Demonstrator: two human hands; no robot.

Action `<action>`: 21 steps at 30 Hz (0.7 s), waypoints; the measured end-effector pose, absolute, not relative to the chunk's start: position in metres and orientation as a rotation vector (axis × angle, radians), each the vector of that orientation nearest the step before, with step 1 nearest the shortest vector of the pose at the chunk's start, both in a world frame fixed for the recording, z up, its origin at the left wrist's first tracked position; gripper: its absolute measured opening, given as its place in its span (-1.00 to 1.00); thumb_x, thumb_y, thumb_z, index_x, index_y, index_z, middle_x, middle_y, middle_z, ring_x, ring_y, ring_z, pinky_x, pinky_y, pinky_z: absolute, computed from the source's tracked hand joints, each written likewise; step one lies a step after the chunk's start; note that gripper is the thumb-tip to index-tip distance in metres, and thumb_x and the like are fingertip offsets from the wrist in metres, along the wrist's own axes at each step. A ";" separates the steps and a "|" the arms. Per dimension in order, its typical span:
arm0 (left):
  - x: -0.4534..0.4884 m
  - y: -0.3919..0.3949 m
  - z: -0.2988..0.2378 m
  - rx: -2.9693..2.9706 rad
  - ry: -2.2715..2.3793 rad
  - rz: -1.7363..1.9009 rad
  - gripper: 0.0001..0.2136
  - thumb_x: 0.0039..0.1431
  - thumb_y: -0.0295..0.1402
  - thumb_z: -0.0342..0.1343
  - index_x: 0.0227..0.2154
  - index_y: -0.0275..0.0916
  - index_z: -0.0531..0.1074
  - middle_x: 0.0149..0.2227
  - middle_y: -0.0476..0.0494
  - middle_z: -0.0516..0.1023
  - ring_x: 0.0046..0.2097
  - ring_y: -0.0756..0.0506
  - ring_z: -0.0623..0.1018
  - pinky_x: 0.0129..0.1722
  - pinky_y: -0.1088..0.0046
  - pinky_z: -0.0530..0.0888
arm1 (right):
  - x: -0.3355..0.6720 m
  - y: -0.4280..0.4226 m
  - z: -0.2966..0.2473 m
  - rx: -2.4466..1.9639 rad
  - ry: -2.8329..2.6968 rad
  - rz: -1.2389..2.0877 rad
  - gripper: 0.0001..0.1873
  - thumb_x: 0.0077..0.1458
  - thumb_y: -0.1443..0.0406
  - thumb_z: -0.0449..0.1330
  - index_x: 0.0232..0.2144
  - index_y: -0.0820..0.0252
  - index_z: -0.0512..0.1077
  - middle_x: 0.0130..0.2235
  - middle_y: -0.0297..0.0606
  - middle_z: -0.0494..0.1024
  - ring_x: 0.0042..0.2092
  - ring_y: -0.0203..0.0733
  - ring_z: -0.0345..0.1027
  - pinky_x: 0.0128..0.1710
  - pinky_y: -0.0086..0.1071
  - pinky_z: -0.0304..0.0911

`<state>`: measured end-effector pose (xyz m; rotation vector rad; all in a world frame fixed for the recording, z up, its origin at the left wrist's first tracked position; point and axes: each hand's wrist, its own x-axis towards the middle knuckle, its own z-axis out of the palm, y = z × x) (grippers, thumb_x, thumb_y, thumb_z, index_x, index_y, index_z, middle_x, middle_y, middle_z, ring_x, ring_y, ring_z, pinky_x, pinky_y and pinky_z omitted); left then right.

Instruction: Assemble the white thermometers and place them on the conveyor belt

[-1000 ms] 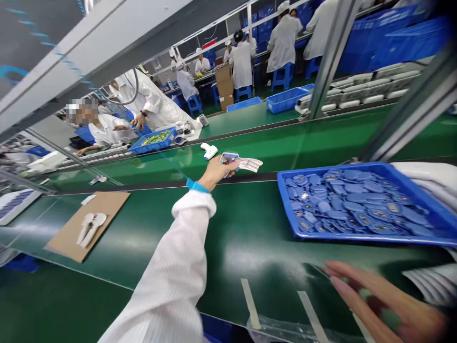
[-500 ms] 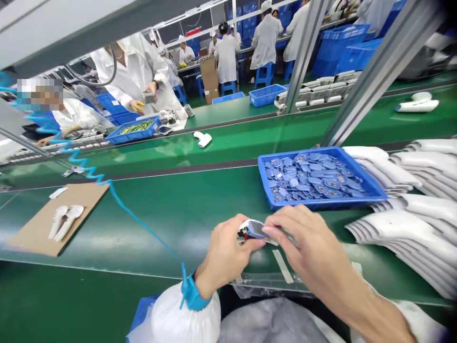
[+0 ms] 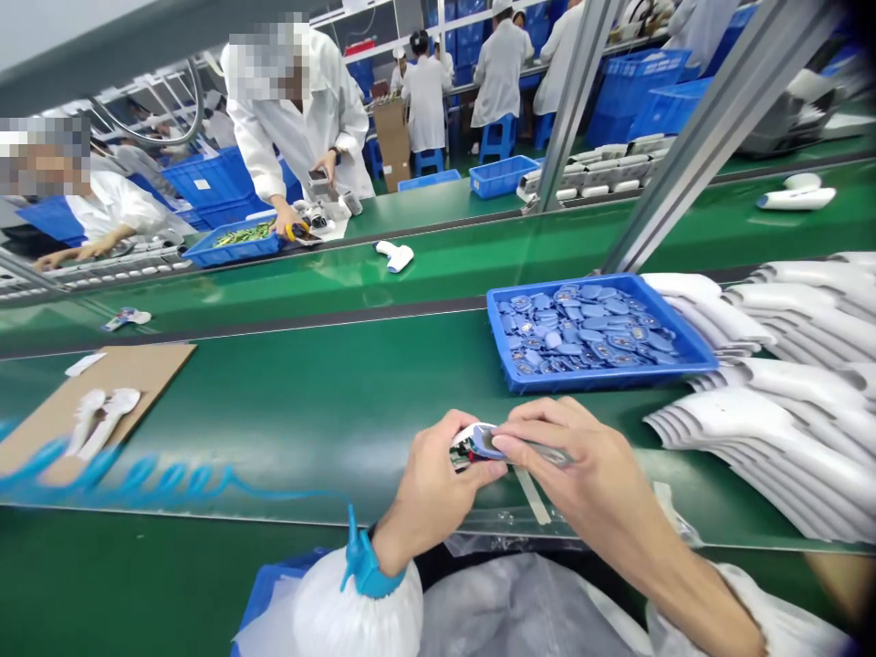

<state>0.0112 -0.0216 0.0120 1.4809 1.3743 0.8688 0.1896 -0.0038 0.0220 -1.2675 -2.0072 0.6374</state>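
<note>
My left hand (image 3: 431,488) is closed around a small white housing part (image 3: 479,443) with red and black wires showing inside it. My right hand (image 3: 581,479) pinches the same part from the right, thumb and forefinger on its top edge. Both hands hover over the near edge of the green conveyor belt (image 3: 328,401). A blue wrist strap (image 3: 362,566) with a coiled blue cord (image 3: 137,474) sits on my left wrist. Just beyond my hands stands a blue tray (image 3: 674,351) filled with several small blue parts.
Rows of white casing shells (image 3: 773,429) lie at the right. A cardboard sheet (image 3: 157,365) with two white pieces lies at the left. A white handheld unit (image 3: 395,256) rests on the far belt. Other people in white coats work across the line. Slanted metal posts (image 3: 691,137) rise behind the tray.
A second ago my left arm was stretched far out over the belt holding the part; it has come back to the near edge, and my right hand has closed on the part too.
</note>
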 end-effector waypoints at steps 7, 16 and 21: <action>0.011 -0.017 -0.004 1.419 1.467 0.903 -0.86 0.21 -0.32 0.26 -0.22 -0.18 0.47 -0.28 0.00 0.58 -0.27 -0.06 0.48 -0.24 0.43 0.35 | 0.194 -0.012 0.030 -1.268 -1.999 0.471 -0.67 0.40 0.19 0.02 -0.35 0.11 0.47 -0.25 -0.26 0.57 -0.25 -0.16 0.37 -0.22 -0.22 0.21; 0.015 -0.022 -0.006 1.414 1.353 0.812 -0.80 0.11 -0.35 0.34 -0.26 -0.20 0.44 -0.36 0.07 0.51 -0.35 0.01 0.39 -0.34 0.49 0.28 | 0.185 0.004 0.020 -1.232 -2.139 0.415 -0.71 0.34 0.24 0.16 -0.41 0.00 0.60 -0.24 -0.38 0.62 -0.24 -0.21 0.39 -0.22 -0.23 0.17; 0.016 -0.019 -0.013 1.271 1.488 0.851 -0.81 0.18 -0.30 0.27 -0.22 -0.23 0.44 -0.32 -0.02 0.52 -0.32 -0.02 0.43 -0.33 0.47 0.34 | 0.200 -0.006 0.033 -1.277 -2.030 -0.033 -0.78 0.37 0.28 0.10 -0.33 0.12 0.50 -0.24 -0.31 0.59 -0.26 -0.16 0.37 -0.21 -0.20 0.09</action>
